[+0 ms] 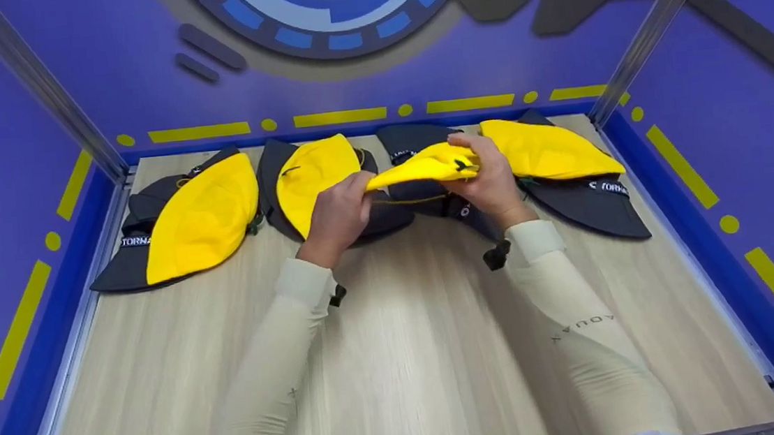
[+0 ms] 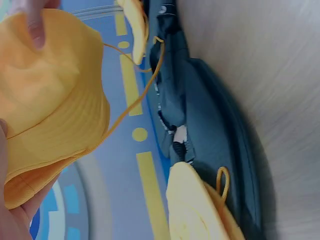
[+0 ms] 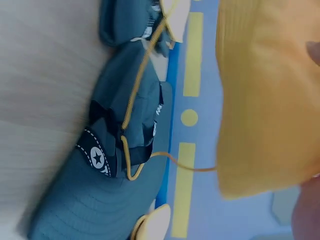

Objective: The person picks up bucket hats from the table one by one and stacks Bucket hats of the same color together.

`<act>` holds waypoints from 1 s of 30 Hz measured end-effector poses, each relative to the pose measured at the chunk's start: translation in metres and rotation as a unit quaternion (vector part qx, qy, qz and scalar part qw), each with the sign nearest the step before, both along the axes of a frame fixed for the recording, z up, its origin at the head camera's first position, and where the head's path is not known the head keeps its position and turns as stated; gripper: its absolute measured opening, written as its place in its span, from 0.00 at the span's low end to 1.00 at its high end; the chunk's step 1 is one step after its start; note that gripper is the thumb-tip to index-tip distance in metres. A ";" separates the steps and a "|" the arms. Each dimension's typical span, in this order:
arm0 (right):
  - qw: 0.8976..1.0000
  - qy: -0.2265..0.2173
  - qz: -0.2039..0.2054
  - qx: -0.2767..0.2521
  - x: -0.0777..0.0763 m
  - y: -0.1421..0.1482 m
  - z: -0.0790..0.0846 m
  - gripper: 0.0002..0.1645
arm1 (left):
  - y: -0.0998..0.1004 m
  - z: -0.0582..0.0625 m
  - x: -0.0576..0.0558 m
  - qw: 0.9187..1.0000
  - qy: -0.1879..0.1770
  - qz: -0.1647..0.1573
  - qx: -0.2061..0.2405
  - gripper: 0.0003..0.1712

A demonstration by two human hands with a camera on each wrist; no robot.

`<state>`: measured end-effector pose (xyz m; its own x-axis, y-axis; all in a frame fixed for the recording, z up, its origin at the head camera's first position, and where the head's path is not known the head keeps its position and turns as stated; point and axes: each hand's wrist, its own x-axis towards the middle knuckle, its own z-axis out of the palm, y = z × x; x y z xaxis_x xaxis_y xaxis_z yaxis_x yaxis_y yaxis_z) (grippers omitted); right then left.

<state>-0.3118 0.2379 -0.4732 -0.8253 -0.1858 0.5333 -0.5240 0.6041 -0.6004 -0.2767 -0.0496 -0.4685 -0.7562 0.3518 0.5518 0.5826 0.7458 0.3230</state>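
A yellow bucket hat (image 1: 418,167) is held up above the table, seen nearly edge-on in the head view. My left hand (image 1: 341,211) pinches its left edge, and my right hand (image 1: 492,180) grips its right end. From the left wrist view, the crown and brim of this yellow hat (image 2: 55,100) show, with fingers on the fabric. A thin yellow cord (image 2: 131,106) hangs from it in a loop. Below and behind lies a dark bucket hat (image 3: 90,195) with a round star logo; in the right wrist view the cord crosses it. My hands partly hide this hat in the head view.
Along the back of the wooden table (image 1: 399,356) lie more dark hats paired with yellow ones: a left yellow hat (image 1: 208,219), a middle one (image 1: 316,171) and a right one (image 1: 549,151). Purple panels (image 1: 348,88) enclose the back and sides.
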 end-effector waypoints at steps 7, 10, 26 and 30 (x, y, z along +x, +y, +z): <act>0.993 -0.114 0.027 -0.012 -0.002 0.025 0.003 0.30 | -0.021 0.019 0.015 0.998 -0.010 -0.052 0.023 0.11; 0.989 -0.141 0.041 -0.010 0.001 0.031 0.008 0.26 | -0.031 0.025 0.018 0.996 -0.026 -0.075 0.040 0.11; 0.975 -0.196 0.099 0.022 0.033 0.027 0.055 0.11 | -0.086 0.055 0.029 0.976 -0.156 -0.076 0.130 0.19; 0.970 -0.205 0.127 0.034 0.038 0.021 0.064 0.13 | -0.101 0.063 0.031 0.965 -0.209 -0.086 0.137 0.19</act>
<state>-0.2743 0.2591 -0.4096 -0.8880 -0.4344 0.1507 -0.3877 0.5312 -0.7533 -0.2459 -0.1506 -0.4051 -0.8763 0.3757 0.3017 0.4663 0.5036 0.7272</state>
